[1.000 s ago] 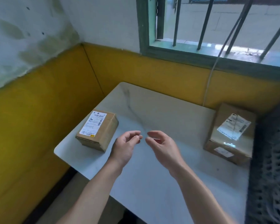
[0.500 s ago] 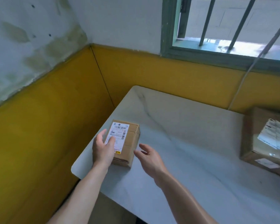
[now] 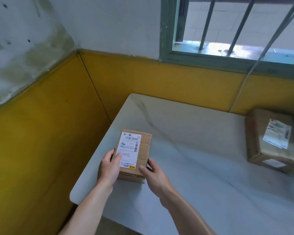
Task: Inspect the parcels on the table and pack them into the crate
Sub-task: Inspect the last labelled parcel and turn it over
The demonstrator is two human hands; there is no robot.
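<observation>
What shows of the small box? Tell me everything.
The small box is brown cardboard, taped, with a white barcode label covering most of its top. It sits label up near the left edge of the table. The left hand grips its near left side, thumb on the label; the right hand grips its near right corner.

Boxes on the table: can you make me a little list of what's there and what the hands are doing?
small parcel: brown, white label on top, near the table's left edge
left hand: grips its left side, thumb on the label
right hand: grips its near right corner
large parcel: far right, untouched
</observation>
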